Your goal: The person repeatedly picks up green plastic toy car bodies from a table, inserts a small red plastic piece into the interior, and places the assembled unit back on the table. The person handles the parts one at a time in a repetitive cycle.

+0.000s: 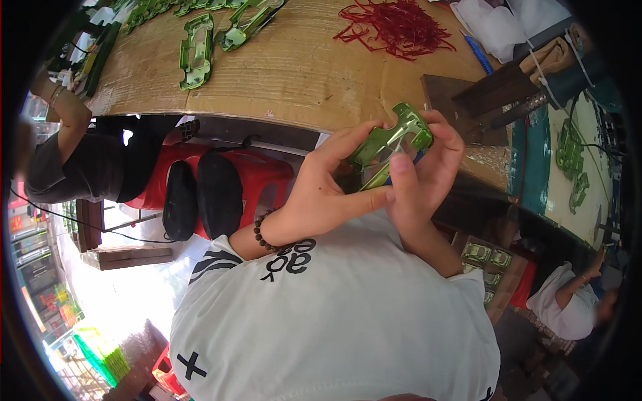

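A glossy green plastic toy car body shell (379, 142) is held up in front of my chest, tilted, near the table's front edge. My left hand (328, 190), with a beaded bracelet at the wrist, grips its left side between fingers and thumb. Around the right end curl the fingers of my right hand (436, 167), its thumb pressing at the shell's opening. A clear piece shows in that opening; its outline is hard to make out. Some blue shows beside the right thumb.
Green shells (196, 53) lie on the wooden table (287, 73), near a heap of red strips (401, 28). A blue pen (477, 52) and a dark wooden block (451, 100) are at right. Left stands a red stool (264, 174). People work on both sides.
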Available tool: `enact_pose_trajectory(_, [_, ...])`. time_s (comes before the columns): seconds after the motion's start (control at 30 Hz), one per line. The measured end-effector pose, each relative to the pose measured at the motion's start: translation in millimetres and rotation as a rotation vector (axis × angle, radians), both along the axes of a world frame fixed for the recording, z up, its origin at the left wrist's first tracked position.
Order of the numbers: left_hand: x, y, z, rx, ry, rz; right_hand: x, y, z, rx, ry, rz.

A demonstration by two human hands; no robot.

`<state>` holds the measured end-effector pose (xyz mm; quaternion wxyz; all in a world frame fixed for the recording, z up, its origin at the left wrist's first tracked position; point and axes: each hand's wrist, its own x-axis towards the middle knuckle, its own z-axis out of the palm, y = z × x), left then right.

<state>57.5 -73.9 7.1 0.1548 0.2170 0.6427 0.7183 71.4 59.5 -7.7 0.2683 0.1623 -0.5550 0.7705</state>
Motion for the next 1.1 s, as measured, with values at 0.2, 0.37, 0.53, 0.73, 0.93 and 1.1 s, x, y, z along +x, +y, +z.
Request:
enact_pose_trajectory(0.2, [9,4,19,-0.182,0.109,-0.199,25,11,-23,-0.305,-0.07,0.064])
enact_pose_trajectory(0.37, [8,13,36,-0.173,-0.028,-0.403,51,31,-7,-0.666,-0.379,0.167])
enact_pose_trajectory(0.53, [0,25,34,-0.12,-0.089,-0.257,48,78,8,-1.45,-0.751,0.835])
enact_pose_trajectory(0.73, [-27,67,19,0.023,-0.09,-0.193,25,94,17,-1.563,-0.616,0.754])
enact_pose_trajectory(0.93, [-47,91,-8,0.4,-0.165,-0.295,17,107,6,-1.479,-0.54,0.76])
enact_pose_trajectory(1.1, [-50,90,-14,0.528,-0.212,-0.334,15,109,8,-1.468,-0.575,0.848])
